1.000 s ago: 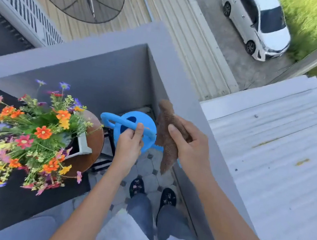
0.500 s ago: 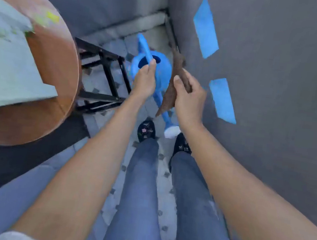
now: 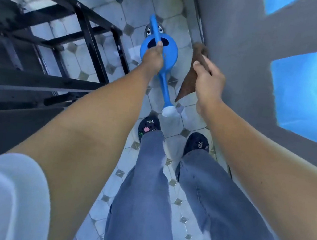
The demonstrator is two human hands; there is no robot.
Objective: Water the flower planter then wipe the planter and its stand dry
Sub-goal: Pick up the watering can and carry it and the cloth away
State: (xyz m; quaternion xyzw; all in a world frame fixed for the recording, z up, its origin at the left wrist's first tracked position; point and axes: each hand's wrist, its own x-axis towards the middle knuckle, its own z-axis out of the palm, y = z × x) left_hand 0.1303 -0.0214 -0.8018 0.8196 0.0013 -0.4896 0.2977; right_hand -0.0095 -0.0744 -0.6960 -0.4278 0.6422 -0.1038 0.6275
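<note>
The blue watering can (image 3: 167,58) hangs low over the tiled floor (image 3: 191,120), gripped by its handle, with the long spout and white rose pointing back toward the person's feet. A brown cloth (image 3: 190,80) dangles beside it near the grey wall. The black metal stand (image 3: 88,37) is at the floor's left edge.
</note>
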